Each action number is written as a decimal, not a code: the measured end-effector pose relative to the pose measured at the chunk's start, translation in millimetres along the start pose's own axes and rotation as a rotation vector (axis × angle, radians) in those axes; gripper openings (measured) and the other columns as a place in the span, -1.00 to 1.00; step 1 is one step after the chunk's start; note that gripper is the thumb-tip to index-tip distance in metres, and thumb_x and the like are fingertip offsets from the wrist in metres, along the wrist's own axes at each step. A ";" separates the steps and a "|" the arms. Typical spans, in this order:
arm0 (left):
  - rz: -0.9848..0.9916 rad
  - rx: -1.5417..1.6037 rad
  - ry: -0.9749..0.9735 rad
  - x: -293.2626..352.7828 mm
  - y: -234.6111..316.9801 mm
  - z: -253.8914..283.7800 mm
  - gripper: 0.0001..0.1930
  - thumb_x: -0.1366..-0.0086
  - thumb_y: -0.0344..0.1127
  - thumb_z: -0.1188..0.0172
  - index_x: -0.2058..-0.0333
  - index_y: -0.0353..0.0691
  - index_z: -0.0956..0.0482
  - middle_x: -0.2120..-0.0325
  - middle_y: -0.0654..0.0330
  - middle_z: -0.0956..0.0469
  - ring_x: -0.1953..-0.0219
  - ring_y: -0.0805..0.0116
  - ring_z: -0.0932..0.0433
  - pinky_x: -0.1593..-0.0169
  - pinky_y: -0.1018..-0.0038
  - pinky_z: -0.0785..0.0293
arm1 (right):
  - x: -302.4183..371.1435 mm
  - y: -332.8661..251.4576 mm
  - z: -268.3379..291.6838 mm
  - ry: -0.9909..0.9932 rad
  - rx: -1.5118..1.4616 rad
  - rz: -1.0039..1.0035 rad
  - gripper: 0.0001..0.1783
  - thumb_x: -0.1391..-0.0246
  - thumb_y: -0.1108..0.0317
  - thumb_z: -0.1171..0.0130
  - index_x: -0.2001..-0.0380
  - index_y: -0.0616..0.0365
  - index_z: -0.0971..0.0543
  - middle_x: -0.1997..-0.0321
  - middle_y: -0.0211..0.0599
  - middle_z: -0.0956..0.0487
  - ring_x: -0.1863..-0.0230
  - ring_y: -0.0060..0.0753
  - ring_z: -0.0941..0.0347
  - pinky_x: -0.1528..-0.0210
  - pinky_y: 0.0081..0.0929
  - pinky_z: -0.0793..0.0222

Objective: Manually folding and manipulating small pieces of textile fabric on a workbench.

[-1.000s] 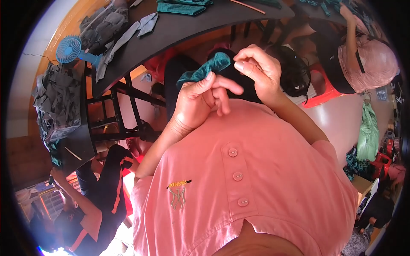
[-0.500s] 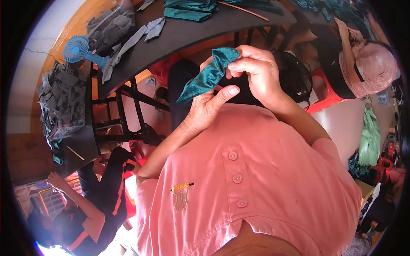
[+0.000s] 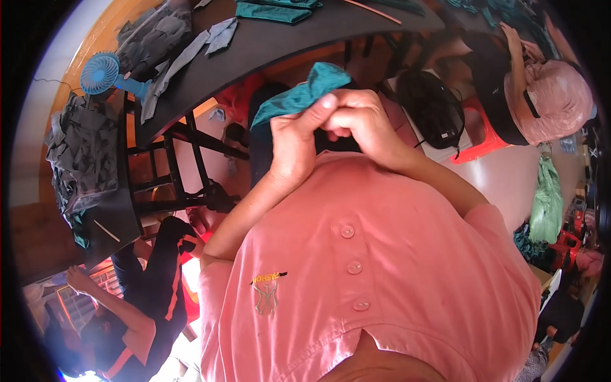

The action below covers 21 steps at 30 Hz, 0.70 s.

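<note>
A narrow piece of teal velvety fabric (image 3: 294,99) is held up in front of my chest, its pointed end out to the left. My left hand (image 3: 294,143) is closed on the fabric from below, with the thumb pressed along its near edge. Against that thumb sit the curled fingers of my right hand (image 3: 364,121), which pinch the fabric's right end. Where the two hands meet, the fingertips and the cloth between them are partly hidden.
Beyond my hands is a dark table (image 3: 254,54) with folded teal cloth (image 3: 277,11), grey strips (image 3: 184,63) and a wooden stick (image 3: 372,11). A blue fan (image 3: 100,73) stands at left near a bag of grey scraps (image 3: 83,149). Co-workers sit lower left and upper right.
My hands have come together. The left thumb has risen to meet the right fingers, the right hand has turned downward and curled more, and the fabric lies at a flatter slant.
</note>
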<state>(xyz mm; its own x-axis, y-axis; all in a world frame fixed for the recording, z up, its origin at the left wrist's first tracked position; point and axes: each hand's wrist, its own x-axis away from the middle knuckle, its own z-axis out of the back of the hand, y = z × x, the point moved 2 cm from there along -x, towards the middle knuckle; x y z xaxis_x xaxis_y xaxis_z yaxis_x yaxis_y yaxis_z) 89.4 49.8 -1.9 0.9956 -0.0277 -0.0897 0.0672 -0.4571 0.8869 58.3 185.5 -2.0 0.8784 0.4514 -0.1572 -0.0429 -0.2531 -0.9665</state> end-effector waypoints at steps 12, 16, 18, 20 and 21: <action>0.409 0.520 -0.318 1.0 -3.4 25.1 -0.38 -0.32 0.18 0.04 0.11 -0.39 -0.51 0.25 0.12 -0.55 0.28 0.30 -0.50 0.26 0.47 -0.32 | 12.3 -103.3 -12.7 -1.014 -0.419 0.503 -0.78 -0.17 0.31 -0.04 0.35 0.27 -0.54 0.36 -0.07 -0.59 0.57 -0.21 -0.45 0.45 -0.32 -0.44; 0.442 0.593 -0.394 2.6 -5.4 19.2 -0.35 -0.31 0.19 0.05 0.20 -0.45 -0.53 0.23 0.10 -0.53 0.32 0.30 -0.49 0.36 0.43 -0.34 | -21.4 -71.0 32.3 -0.195 0.617 0.615 -0.78 -0.01 0.63 -0.16 0.21 0.28 -0.58 0.43 -0.28 -0.50 0.45 -0.41 -0.45 0.40 -0.54 -0.34; 0.428 0.584 -0.410 3.6 -5.7 15.3 -0.35 -0.31 0.19 0.05 0.20 -0.47 -0.52 0.25 0.08 -0.54 0.35 0.29 -0.50 0.41 0.43 -0.35 | -20.0 -47.4 31.5 -0.192 0.558 0.599 -0.75 -0.04 0.59 -0.13 0.16 0.27 -0.56 0.41 -0.24 -0.48 0.45 -0.38 -0.44 0.42 -0.52 -0.32; 0.511 0.581 -0.413 6.3 -4.6 12.9 -0.33 -0.32 0.19 0.08 0.21 -0.49 -0.52 0.34 0.00 -0.56 0.46 0.26 -0.51 0.54 0.46 -0.33 | -17.0 -42.3 22.6 -0.187 0.603 0.716 -0.72 0.13 0.69 -0.16 0.26 0.25 -0.54 0.49 -0.21 -0.44 0.55 -0.23 -0.40 0.50 -0.48 -0.32; 0.520 0.587 -0.409 10.2 -3.5 11.2 -0.33 -0.32 0.19 0.08 0.21 -0.49 -0.52 0.34 0.00 -0.56 0.46 0.26 -0.51 0.54 0.46 -0.33 | -14.3 -39.9 19.7 -0.184 0.601 0.705 -0.72 0.13 0.69 -0.16 0.26 0.25 -0.54 0.49 -0.21 -0.44 0.55 -0.23 -0.40 0.50 -0.48 -0.32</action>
<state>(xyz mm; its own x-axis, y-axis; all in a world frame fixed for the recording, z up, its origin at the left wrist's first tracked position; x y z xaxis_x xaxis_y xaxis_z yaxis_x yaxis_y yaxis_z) 98.6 41.2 -10.9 0.7820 -0.6233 0.0057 -0.5437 -0.6776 0.4951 38.1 206.0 34.8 0.4692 0.5034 -0.7256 -0.8190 -0.0591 -0.5707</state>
